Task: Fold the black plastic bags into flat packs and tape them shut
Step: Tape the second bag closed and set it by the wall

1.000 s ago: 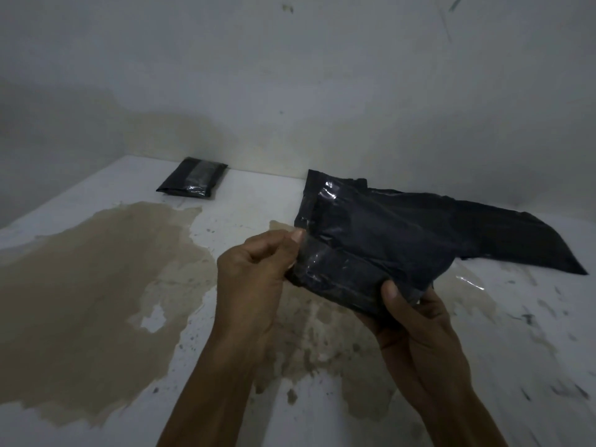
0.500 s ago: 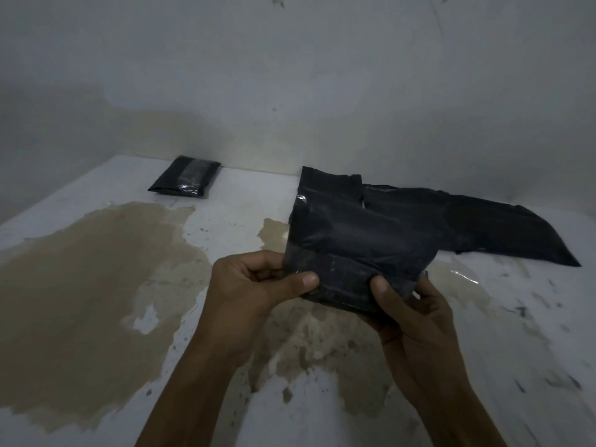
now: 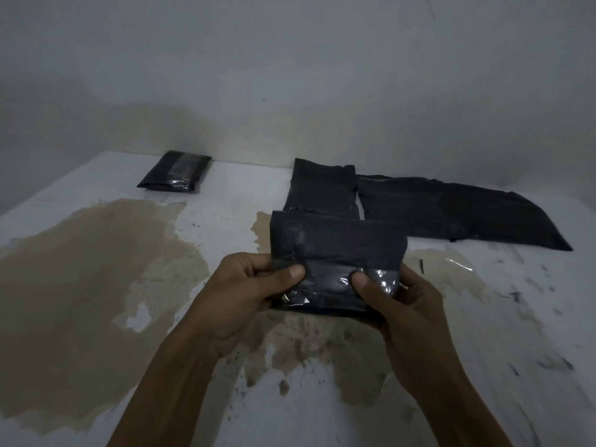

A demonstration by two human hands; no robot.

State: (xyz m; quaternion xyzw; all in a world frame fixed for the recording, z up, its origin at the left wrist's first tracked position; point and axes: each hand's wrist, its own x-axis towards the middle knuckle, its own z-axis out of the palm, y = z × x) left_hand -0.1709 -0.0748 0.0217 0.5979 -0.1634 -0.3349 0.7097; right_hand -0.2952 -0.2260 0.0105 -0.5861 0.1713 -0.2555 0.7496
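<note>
Folded black packs: 3 – 1 held betw both hands, 1 just behind it, 1 far back-left w/ tape. Unfolded bags: 1, behind-right. Hands: 2 – left hand, right hand.

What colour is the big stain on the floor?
Tan-brown stain on the white floor, head view.

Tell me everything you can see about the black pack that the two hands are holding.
The held pack is a flat, roughly rectangular fold of black plastic, dull above and glossy along its lower part, where a clear, wrinkled tape band seems to cross it. It is held above the stained white surface, its face toward the camera. The left hand grips its left edge and the right hand its right lower corner, each thumb pressing on the front.
</note>
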